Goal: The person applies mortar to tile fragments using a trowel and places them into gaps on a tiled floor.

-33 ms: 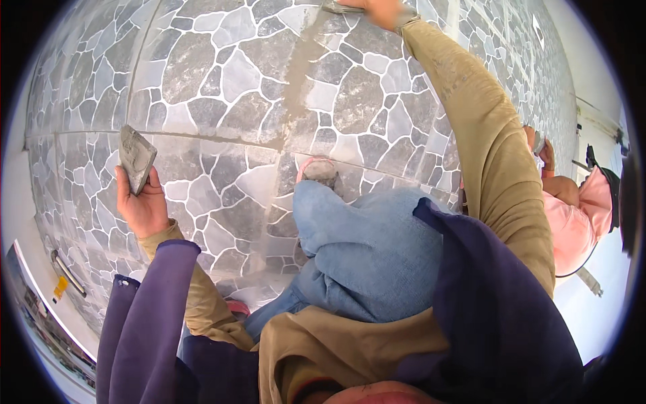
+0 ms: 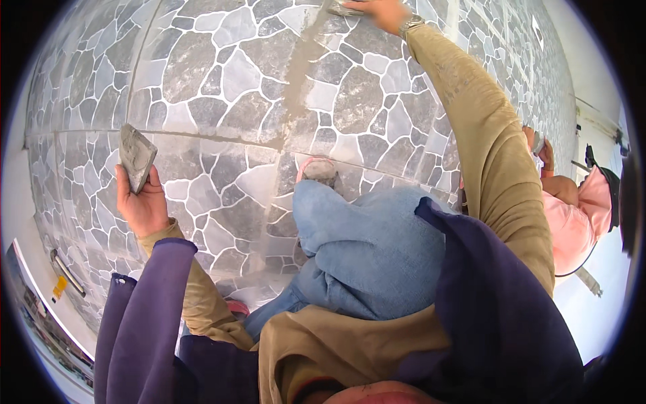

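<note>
My left hand (image 2: 144, 202) is raised at the left with its fingers round a flat, grey, mortar-smeared square piece (image 2: 137, 151). My right hand (image 2: 383, 13) reaches to the top edge, closed on a flat greyish tool (image 2: 346, 8), partly cut off, against the stone-patterned grey tiles (image 2: 235, 74). A wet grey mortar streak (image 2: 303, 67) runs along a joint below that tool and meets a cross joint lower down. My bent knee in blue jeans lies below, with a shoe (image 2: 317, 168) on the tiles.
At the right, a person (image 2: 575, 215) in a pink top crouches on the tiles, hands (image 2: 545, 155) near the floor. A long tool (image 2: 67, 269) and a small yellow object (image 2: 59, 288) lie by the pale edge at left. A pale wall strip borders the far right.
My right hand has shifted slightly to the right along the top with the tool. My left hand stays almost still.
</note>
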Tool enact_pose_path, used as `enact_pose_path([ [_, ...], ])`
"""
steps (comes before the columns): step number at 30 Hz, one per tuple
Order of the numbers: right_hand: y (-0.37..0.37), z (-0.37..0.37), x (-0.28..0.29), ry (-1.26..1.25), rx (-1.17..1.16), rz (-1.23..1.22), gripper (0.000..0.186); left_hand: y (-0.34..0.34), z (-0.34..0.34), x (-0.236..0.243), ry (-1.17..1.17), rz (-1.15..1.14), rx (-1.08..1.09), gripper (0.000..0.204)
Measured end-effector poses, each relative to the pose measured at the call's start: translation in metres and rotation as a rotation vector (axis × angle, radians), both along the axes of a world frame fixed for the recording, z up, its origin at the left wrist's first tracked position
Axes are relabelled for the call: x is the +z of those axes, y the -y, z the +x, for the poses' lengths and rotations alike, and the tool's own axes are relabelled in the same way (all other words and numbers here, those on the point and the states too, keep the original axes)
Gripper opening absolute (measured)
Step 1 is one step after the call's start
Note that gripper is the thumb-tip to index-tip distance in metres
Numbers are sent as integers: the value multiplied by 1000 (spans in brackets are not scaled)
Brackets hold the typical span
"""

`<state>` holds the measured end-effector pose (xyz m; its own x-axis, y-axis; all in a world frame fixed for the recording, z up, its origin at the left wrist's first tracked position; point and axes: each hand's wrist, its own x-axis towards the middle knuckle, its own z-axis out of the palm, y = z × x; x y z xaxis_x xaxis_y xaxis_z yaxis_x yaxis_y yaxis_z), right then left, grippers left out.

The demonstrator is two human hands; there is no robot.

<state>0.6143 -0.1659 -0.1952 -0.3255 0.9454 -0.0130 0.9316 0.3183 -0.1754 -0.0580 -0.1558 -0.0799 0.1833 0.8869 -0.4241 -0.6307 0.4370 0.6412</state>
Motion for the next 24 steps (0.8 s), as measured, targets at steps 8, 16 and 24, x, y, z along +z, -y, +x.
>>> enact_pose_path([
  [8, 55, -2, 85, 207, -106, -139, 53, 5, -9, 8, 32, 45, -1, 34],
  [16, 8, -95, 90, 67, -503, -122, 50, -5, -24, 19, 90, 69, 46, 34],
  [24, 20, -148, 21, -141, -556, -147, 30, -35, -19, 10, 342, 76, -131, 31],
])
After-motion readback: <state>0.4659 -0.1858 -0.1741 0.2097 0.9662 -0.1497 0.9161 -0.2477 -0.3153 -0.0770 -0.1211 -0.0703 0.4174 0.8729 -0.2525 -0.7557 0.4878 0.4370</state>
